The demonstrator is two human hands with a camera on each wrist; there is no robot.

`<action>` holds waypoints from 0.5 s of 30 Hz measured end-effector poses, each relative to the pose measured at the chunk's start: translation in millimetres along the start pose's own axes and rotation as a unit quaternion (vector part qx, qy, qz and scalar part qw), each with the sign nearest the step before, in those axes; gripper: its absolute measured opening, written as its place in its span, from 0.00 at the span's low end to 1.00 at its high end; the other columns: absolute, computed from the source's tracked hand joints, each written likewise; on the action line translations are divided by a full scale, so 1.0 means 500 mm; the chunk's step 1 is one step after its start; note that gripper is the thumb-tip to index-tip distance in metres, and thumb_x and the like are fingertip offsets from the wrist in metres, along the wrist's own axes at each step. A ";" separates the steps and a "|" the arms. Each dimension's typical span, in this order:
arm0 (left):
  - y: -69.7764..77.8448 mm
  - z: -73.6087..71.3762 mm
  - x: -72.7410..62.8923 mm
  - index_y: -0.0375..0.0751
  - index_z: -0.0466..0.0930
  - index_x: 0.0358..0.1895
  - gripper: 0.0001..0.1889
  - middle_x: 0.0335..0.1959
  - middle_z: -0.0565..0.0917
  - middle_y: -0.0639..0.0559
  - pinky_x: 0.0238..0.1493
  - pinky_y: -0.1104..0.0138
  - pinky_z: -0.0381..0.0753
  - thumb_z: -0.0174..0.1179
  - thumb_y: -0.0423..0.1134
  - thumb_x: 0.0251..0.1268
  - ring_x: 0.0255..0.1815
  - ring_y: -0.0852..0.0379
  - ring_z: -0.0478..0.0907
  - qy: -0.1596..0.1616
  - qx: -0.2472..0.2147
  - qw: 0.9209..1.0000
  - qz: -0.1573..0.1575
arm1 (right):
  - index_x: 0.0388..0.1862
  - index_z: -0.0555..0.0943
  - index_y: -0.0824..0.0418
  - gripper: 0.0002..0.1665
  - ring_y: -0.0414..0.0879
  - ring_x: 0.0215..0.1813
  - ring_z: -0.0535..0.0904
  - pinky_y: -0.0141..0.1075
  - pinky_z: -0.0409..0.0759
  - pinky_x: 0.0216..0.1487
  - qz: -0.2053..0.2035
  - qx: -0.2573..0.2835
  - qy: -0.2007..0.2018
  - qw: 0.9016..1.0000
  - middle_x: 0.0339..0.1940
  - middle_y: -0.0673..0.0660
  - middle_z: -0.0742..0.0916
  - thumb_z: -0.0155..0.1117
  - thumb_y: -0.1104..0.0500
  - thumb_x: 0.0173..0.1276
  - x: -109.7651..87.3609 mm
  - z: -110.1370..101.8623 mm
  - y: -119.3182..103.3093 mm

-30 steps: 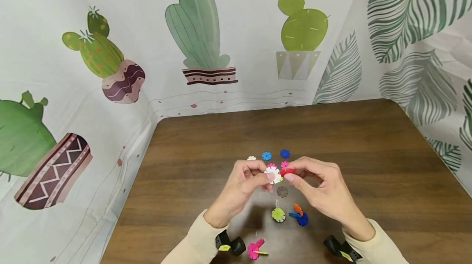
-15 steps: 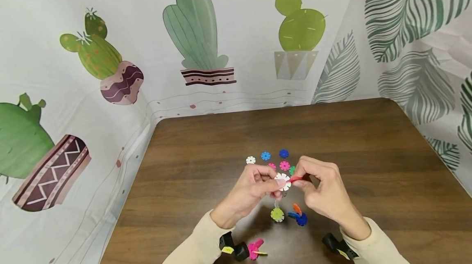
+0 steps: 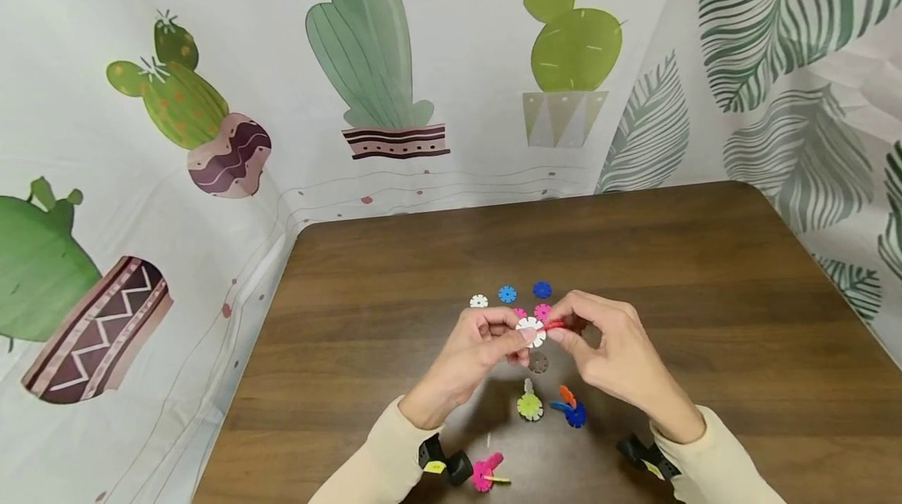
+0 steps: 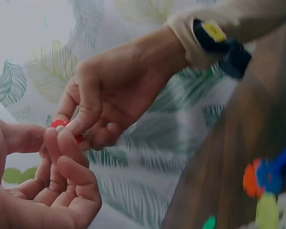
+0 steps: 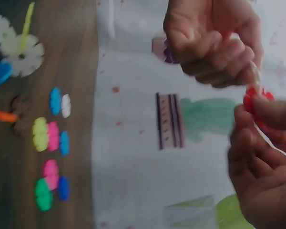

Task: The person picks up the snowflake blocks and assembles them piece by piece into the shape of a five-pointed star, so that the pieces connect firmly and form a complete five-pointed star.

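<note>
Thumb and fingers of my left hand (image 3: 468,363) pinch a white notched disc (image 3: 533,322) above the table, its flat face showing in the head view. From the right, my right hand (image 3: 620,351) pinches a red notched disc (image 3: 554,325) turned edge-on. The red disc (image 5: 250,101) meets the white one's rim, also in the right wrist view; how deep they interlock is hidden by fingers. Below the hands lie a brown disc (image 3: 539,362), a joined lime-and-white piece (image 3: 530,405) and a joined blue-and-orange piece (image 3: 575,414).
Loose discs lie beyond the hands: white (image 3: 479,301), light blue (image 3: 507,294), dark blue (image 3: 542,289) and pink (image 3: 542,311). A joined pink piece (image 3: 483,474) lies near the left wrist. A printed cloth (image 3: 479,97) hangs behind the wooden table (image 3: 352,277).
Both hands shifted right and toward me, then back up and slightly left. The red disc, held at the white disc's right side throughout, has tilted a little between the fingers.
</note>
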State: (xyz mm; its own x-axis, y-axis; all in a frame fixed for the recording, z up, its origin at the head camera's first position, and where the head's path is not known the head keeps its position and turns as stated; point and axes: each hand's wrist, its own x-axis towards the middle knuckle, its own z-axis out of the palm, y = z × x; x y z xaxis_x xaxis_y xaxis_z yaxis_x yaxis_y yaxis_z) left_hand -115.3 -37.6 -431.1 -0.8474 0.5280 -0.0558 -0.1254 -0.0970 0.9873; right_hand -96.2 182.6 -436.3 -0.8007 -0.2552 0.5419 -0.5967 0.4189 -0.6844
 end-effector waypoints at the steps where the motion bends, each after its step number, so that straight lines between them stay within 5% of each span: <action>1: -0.003 -0.005 0.002 0.12 0.75 0.45 0.15 0.24 0.85 0.62 0.36 0.73 0.84 0.63 0.29 0.73 0.25 0.66 0.82 0.010 0.007 1.000 -0.001 | 0.42 0.86 0.49 0.23 0.32 0.32 0.78 0.29 0.81 0.32 0.018 -0.004 -0.023 1.000 0.34 0.44 0.88 0.78 0.75 0.59 0.000 0.003 0.013; 4: -0.014 -0.022 0.003 0.14 0.76 0.43 0.13 0.24 0.85 0.61 0.35 0.73 0.84 0.63 0.28 0.73 0.25 0.65 0.82 0.038 0.020 0.999 -0.009 | 0.50 0.86 0.53 0.18 0.32 0.31 0.77 0.29 0.81 0.32 0.063 -0.024 -0.107 0.992 0.36 0.45 0.88 0.76 0.70 0.66 -0.005 0.022 0.061; 9: -0.028 -0.039 0.001 0.20 0.78 0.45 0.09 0.25 0.87 0.61 0.36 0.72 0.85 0.64 0.28 0.74 0.25 0.63 0.84 0.059 0.008 0.998 -0.036 | 0.52 0.88 0.57 0.11 0.33 0.33 0.76 0.30 0.78 0.34 0.083 -0.098 -0.245 0.961 0.36 0.45 0.86 0.74 0.64 0.72 -0.033 0.061 0.130; 15: -0.037 -0.050 0.001 0.29 0.81 0.47 0.06 0.26 0.88 0.60 0.35 0.73 0.84 0.64 0.29 0.74 0.26 0.64 0.85 0.066 0.000 0.997 -0.045 | 0.57 0.88 0.54 0.18 0.40 0.41 0.82 0.37 0.86 0.40 0.086 -0.155 -0.276 0.945 0.52 0.53 0.88 0.78 0.58 0.69 -0.051 0.086 0.144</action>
State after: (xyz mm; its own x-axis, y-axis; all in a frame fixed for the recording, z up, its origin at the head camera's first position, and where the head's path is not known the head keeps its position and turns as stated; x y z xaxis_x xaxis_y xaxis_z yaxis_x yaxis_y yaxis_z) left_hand -126.1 -56.7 -453.1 -0.8931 0.4197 -0.1621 -0.2029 -0.0541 0.9777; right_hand -121.0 181.7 -520.5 -0.8402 -0.5407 0.0402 -0.4807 0.7086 -0.5166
